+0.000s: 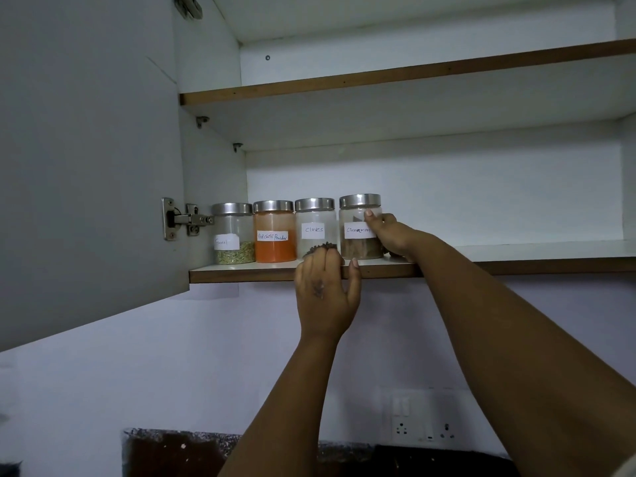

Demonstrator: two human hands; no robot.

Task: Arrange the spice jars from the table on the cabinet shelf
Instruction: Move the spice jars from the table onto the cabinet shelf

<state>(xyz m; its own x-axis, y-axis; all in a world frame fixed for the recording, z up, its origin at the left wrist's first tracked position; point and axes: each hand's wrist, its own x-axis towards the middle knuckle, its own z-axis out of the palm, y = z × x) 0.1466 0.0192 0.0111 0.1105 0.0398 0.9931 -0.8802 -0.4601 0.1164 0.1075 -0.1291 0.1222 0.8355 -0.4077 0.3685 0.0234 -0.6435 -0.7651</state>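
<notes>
Spice jars stand in a row on the lower cabinet shelf (241, 270), all clear with steel lids and white handwritten labels. At far left the open grey cabinet door (86, 149) hangs on a metal hinge (182, 219). Next comes the fennel jar (233, 233), just beside the cabinet's side wall, then the red chilli powder jar (274, 231) touching or nearly touching it, then the cloves jar (315, 226). The left hand (325, 294) rests at the shelf's brown front edge below the cloves jar, fingers curled over the edge onto the shelf top and thumb up against the edge; its grip is on the shelf, not on a jar. Right of that stands the cinnamon jar (360, 226), upright on the shelf, with the right hand (390, 235) wrapped round its right side, thumb across the front over the label. The white shelf runs on to the right; an upper shelf (413, 77) sits above. Below, a pale wall carries a switch and socket plate (423, 418), and a dark speckled counter (179, 452) shows at the bottom.
</notes>
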